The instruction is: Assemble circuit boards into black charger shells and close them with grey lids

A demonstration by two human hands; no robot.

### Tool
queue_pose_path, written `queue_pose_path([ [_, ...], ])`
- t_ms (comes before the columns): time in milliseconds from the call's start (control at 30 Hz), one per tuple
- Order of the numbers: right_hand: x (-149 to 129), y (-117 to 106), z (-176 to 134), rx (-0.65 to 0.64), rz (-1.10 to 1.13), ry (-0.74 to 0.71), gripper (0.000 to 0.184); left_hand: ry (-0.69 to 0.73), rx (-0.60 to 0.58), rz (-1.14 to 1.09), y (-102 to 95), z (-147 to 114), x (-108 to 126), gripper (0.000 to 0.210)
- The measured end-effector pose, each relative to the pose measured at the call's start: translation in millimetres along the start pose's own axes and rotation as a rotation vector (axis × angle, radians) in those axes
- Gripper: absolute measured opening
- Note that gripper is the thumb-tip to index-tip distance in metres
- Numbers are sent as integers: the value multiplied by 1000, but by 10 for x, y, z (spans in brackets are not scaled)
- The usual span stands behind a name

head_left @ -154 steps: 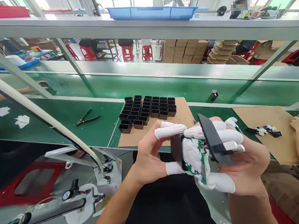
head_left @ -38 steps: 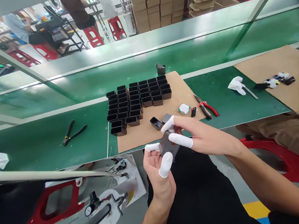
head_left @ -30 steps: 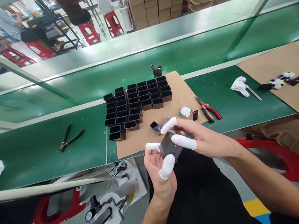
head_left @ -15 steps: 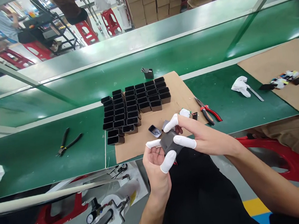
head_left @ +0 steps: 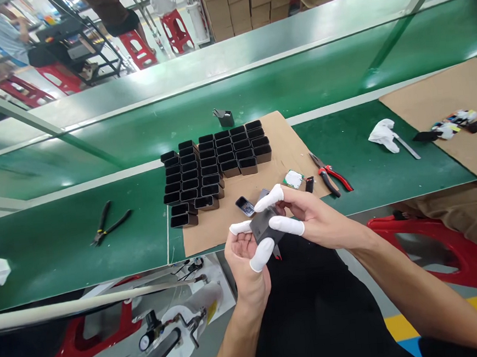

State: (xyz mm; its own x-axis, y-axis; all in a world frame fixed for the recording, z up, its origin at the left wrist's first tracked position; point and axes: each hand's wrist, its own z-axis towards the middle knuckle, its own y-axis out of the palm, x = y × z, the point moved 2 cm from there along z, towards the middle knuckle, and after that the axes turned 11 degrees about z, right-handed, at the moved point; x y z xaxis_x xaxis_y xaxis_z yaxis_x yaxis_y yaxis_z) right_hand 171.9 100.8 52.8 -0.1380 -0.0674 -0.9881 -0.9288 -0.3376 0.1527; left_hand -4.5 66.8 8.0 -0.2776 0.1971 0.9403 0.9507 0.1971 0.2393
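Note:
Between both hands, above the bench's front edge, is a black plastic case [head_left: 263,227]. My left hand [head_left: 248,260] grips its lower left side with thumb and fingers in white finger cots. From the right, my right hand [head_left: 299,215] pinches the same case, its fingertips also in white cots. Just behind the case lies a small grey-rimmed cover [head_left: 245,206]. A green circuit board with a white pad [head_left: 293,179] and a small black part [head_left: 309,184] rest beyond my right hand. Rows of open black cases [head_left: 211,169] stand on the cardboard sheet [head_left: 239,192].
Red-handled pliers [head_left: 331,176] lie right of the cardboard; black cutters [head_left: 105,224] lie left. A black holder [head_left: 225,118] stands behind the cases. A white cloth [head_left: 384,135] and a second cardboard sheet [head_left: 467,149] are at right. An air cylinder [head_left: 184,326] stands below the bench.
Both hands and the black case have shifted slightly left. More of the circuit board and the small black part shows now. Both hands keep hold of the case.

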Motion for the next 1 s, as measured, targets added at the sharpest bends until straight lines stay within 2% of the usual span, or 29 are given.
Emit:
queue_pose_path([
  [167, 47, 23, 65, 81, 77, 90, 33, -131, -17, -62, 96, -142, 55, 52],
  [367, -17, 118, 37, 30, 113, 107, 45, -181, -36, -99, 105, -367, 191, 39],
  [600, -38, 125, 7, 68, -11, 81, 67, -262, -35, -79, 123, -406, 323, 50],
  [767, -66, 140, 1, 59, -9, 135, 72, -307, 29, -46, 154, -419, 406, 58],
  [900, -59, 139, -9, 115, -50, 201, 74, -327, 51, -60, 143, -440, 404, 57],
  [1000, -63, 140, 4, 105, -33, 218, 73, -326, 53, -59, 127, -443, 396, 55],
])
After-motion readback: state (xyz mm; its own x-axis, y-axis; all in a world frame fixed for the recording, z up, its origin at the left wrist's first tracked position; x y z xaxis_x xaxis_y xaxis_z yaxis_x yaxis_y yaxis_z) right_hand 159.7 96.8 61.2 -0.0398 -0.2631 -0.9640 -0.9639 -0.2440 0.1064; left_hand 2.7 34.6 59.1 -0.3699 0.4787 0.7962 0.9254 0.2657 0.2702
